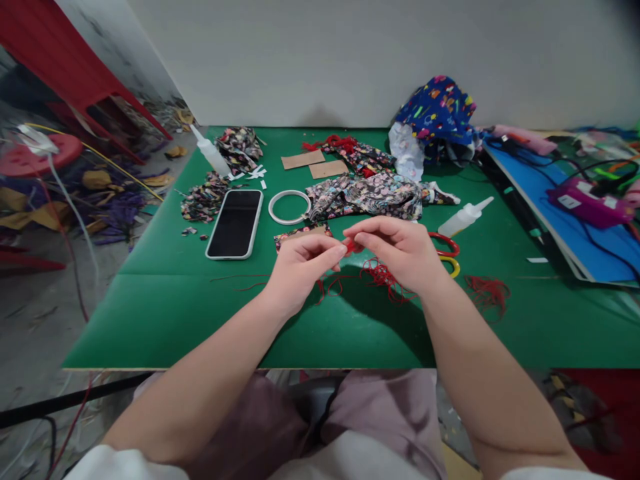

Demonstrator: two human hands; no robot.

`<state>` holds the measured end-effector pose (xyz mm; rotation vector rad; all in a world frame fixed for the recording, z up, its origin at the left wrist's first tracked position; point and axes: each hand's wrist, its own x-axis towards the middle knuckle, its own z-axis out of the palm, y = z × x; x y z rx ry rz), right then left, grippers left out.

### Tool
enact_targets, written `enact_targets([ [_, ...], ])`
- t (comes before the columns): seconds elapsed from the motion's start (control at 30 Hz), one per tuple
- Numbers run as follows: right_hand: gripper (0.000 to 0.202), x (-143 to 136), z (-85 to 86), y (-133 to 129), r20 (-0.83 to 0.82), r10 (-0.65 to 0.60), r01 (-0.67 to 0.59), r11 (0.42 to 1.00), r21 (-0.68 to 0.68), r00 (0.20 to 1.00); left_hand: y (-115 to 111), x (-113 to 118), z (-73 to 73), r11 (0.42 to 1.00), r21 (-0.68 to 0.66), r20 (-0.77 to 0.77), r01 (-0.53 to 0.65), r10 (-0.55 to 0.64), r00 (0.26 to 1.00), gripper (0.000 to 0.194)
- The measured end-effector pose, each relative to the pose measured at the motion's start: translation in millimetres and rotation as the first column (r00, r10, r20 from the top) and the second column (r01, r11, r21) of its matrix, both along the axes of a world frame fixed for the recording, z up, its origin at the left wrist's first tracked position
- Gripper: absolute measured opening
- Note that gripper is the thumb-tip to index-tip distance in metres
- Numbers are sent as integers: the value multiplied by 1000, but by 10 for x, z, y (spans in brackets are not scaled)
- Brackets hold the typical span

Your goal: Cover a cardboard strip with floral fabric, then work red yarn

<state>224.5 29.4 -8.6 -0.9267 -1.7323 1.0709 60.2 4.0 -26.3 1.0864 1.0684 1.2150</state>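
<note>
My left hand point(300, 268) and my right hand point(397, 250) meet over the middle of the green table point(165, 313), fingertips pinched together on a red thread point(350, 248). A tangle of that red thread point(383, 277) hangs and lies under my right hand. Just behind my left hand lies a small card covered in floral fabric point(300, 233). Red and yellow rings point(447, 257) peek out to the right of my right hand.
A phone point(235, 223) lies face up at left, a white ring point(289, 207) beside it. Floral cloth point(367, 193), fabric scraps point(203, 200), cardboard pieces point(315, 164), two glue bottles point(465, 217), a blue patterned bag point(437, 113) and another red thread pile point(487, 292) surround them. A blue board point(565, 220) lies at right.
</note>
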Motion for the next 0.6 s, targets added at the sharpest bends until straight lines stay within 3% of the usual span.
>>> enact_targets([
  [0.6,11,1,0,-7,27,19,-20,1000,22,999,7,-19,-18,992,-98,57,78,-73,996,18],
])
